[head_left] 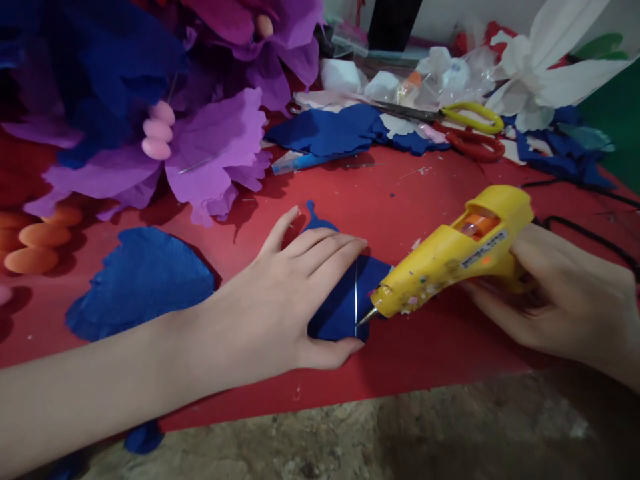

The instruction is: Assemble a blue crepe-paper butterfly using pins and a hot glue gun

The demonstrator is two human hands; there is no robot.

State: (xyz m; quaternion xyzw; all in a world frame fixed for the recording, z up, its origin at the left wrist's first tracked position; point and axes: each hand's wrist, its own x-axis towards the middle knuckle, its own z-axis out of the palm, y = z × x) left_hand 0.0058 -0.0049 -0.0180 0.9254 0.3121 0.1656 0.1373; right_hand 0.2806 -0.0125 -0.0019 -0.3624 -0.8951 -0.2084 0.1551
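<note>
My left hand (295, 287) lies spread over a dark blue crepe paper piece (337, 303), pressing it to the red tabletop (395, 363). Part of that piece is hidden beneath my fingers. A thin shiny wire (356, 293) runs along the blue paper, just past my fingertips. In my right hand (575, 287) is a yellow hot glue gun (445, 260), gripped by its handle. Its metal nozzle tip points down left and is at the lower end of the wire; whether it touches I cannot tell. Left of my wrist rests a blue crepe paper petal (145, 283).
Purple paper flowers (215, 160) and pink oval beads (157, 130) fill the back left. Orange ovals (37, 243) sit at the left edge. Scissors (473, 119), blue scraps (325, 130), a blue pen (310, 162) and a white paper flower (540, 73) lie behind. A black cord (595, 230) trails right.
</note>
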